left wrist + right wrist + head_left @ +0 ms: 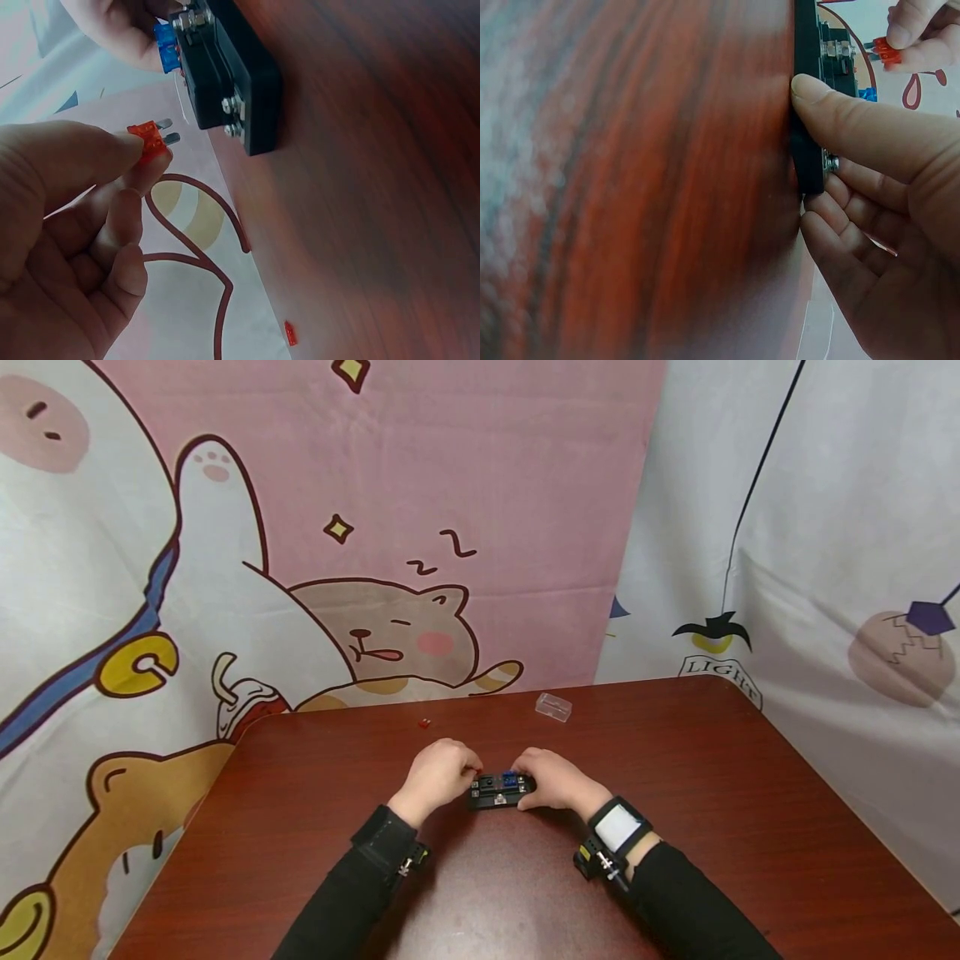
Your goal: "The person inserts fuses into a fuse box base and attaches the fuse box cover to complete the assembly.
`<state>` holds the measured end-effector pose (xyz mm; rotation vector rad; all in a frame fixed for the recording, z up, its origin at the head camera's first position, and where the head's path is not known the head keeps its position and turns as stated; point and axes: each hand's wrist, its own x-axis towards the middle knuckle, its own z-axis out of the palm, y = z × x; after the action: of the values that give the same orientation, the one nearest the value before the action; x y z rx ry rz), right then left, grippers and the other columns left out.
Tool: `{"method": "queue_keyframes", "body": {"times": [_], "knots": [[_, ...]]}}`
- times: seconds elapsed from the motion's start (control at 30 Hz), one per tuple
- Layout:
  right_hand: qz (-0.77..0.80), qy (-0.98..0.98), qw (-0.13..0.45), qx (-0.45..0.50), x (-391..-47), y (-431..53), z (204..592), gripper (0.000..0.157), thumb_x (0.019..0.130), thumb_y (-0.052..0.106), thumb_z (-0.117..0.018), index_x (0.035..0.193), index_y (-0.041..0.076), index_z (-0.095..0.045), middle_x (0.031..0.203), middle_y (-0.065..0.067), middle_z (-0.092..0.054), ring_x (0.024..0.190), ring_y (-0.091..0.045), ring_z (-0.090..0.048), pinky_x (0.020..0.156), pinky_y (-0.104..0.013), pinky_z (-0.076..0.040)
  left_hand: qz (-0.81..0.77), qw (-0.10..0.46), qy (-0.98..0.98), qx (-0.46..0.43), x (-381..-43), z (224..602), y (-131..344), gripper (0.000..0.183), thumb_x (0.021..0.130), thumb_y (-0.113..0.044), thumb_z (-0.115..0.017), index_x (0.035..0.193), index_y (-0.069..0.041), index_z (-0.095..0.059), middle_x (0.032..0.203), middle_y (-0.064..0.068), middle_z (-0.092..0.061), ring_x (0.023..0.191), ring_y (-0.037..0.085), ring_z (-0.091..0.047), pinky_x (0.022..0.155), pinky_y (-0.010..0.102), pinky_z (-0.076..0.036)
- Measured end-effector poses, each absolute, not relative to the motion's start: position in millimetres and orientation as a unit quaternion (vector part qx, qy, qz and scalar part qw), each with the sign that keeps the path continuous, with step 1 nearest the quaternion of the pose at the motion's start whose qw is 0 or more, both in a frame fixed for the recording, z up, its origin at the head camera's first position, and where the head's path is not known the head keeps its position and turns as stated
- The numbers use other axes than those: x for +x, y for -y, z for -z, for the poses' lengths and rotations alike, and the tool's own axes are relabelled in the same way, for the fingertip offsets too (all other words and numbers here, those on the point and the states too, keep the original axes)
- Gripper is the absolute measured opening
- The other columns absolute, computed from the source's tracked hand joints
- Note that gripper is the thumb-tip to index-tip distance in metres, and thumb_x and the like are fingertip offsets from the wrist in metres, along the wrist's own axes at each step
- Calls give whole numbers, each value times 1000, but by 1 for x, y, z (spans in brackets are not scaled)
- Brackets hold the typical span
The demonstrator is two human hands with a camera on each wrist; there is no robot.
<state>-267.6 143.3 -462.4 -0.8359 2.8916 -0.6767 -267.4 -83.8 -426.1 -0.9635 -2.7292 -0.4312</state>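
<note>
Between thumb and fingertip my left hand (pixel 441 770) pinches a red blade fuse (pixel 148 140), its two metal prongs pointing toward the black fuse block (pixel 247 82). In the left wrist view the fuse is apart from the block. My right hand (pixel 557 778) grips the block's right end, thumb along the near side and fingers behind, as the right wrist view shows. On top of the block sit blue fuses (pixel 511 778), and metal screw terminals (pixel 232 105) stick out along its edge.
A second red fuse (pixel 424 723) lies on the brown table (pixel 315 827), behind and left of the hands. Toward the back edge stands a clear plastic box (pixel 553 707). A printed cloth (pixel 525 485) hangs behind the table.
</note>
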Motion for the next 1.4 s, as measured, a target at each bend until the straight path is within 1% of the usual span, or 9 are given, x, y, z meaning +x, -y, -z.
{"method": "queue_keyframes", "body": {"times": [0.3, 0.5, 0.73, 1.0, 1.4], "knots": [[219, -937, 25, -272, -267, -144, 463, 43, 72, 23, -90, 107, 10, -69, 101, 1, -62, 93, -16, -57, 89, -39, -48, 142, 111, 922, -343, -269, 427, 76, 8, 84, -9, -76, 89, -14, -80, 86, -3, -72, 83, 16, -64, 75, 34, -52], [216, -938, 28, -268, -267, -143, 462, 42, 72, 23, -90, 106, 10, -69, 101, 1, -61, 93, -15, -57, 89, -38, -48, 133, 108, 925, -339, -269, 428, 72, 10, 85, -9, -76, 91, -16, -80, 87, -4, -73, 84, 16, -64, 77, 33, -52], [215, -937, 19, -275, -267, -143, 461, 42, 70, 22, -91, 105, 10, -70, 100, 1, -62, 93, -17, -58, 88, -39, -48, 128, 121, 921, -346, -269, 428, 72, 11, 82, -7, -77, 87, -16, -80, 85, -5, -72, 83, 16, -65, 74, 34, -52], [215, -936, 22, -278, -267, -144, 463, 43, 71, 22, -90, 106, 9, -70, 101, 1, -62, 92, -17, -58, 87, -39, -48, 126, 113, 922, -349, -269, 429, 70, 9, 84, -9, -77, 89, -15, -80, 85, -4, -72, 83, 16, -65, 73, 33, -52], [217, -937, 24, -274, -266, -144, 461, 43, 71, 23, -90, 107, 9, -70, 102, 1, -62, 93, -16, -58, 88, -39, -48, 114, 110, 926, -342, -268, 428, 68, 9, 84, -9, -76, 89, -16, -80, 85, -4, -73, 82, 16, -64, 72, 33, -53]]}}
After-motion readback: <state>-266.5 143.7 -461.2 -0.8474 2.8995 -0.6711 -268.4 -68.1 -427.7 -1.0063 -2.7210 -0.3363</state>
